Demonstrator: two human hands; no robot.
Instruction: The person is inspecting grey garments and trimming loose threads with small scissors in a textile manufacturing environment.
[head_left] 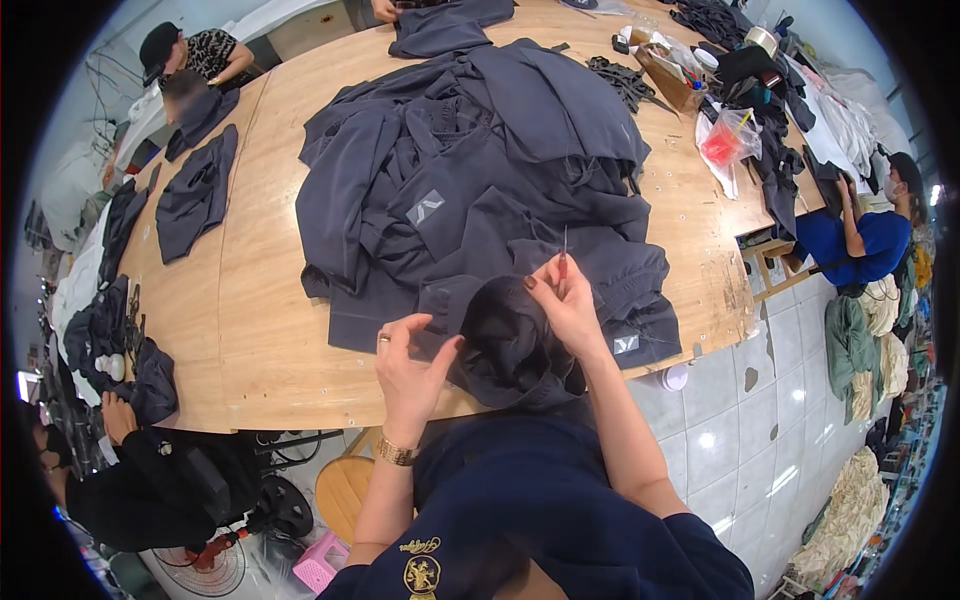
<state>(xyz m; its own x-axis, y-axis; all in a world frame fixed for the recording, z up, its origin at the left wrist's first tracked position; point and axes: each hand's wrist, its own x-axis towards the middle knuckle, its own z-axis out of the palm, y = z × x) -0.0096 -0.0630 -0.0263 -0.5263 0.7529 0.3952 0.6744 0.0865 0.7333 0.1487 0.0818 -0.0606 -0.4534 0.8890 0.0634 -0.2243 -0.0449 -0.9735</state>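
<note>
Between my hands, a dark grey garment (492, 345) lies at the table's near edge, its round opening facing up and a black inside showing. My right hand (572, 310) is closed around a small seam ripper (563, 266) with a red handle, its thin metal point upward, at the right side of the opening. On the left side, my left hand (412, 362) is open, thumb and forefinger spread apart beside the cloth. Beyond both hands rises a big heap of dark grey garments (400, 230), one bearing a light grey patch (426, 209).
Wooden table (270, 300) spreads around the heap. At far right lie a plastic bag with red drink (722, 148) and a cardboard box (668, 80). Co-workers sit around: one in blue (865, 240), one in black (150, 490). A wooden stool (345, 490) stands at lower left.
</note>
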